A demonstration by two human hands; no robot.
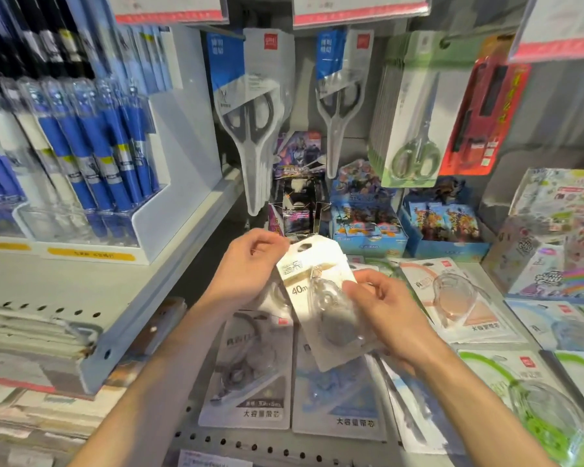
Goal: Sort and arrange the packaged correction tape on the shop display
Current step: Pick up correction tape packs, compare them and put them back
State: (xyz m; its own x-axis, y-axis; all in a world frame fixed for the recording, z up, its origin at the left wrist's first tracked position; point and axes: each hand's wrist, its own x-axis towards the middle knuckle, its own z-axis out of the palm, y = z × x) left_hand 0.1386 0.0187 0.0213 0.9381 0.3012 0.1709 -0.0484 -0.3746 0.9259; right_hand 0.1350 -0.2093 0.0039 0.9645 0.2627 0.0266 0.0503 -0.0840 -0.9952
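Observation:
I hold a white carded pack of correction tape (312,281), marked 40m, tilted above the shelf. My left hand (246,264) pinches its top left corner near the hang hole. My right hand (385,308) grips its right edge over the clear blister. Below lie more packs flat on the shelf: a grey one (246,375), a blue one (338,399), an orange one (452,298) and green ones (526,399). More packs seem to sit behind the held one under my left hand; how many is hidden.
Packaged scissors (253,129) hang from pegs just above my hands. Boxes of trading cards (368,224) stand at the back of the shelf. Blue pens (91,156) fill a rack on the left. Sticker packs (560,230) lean at the right.

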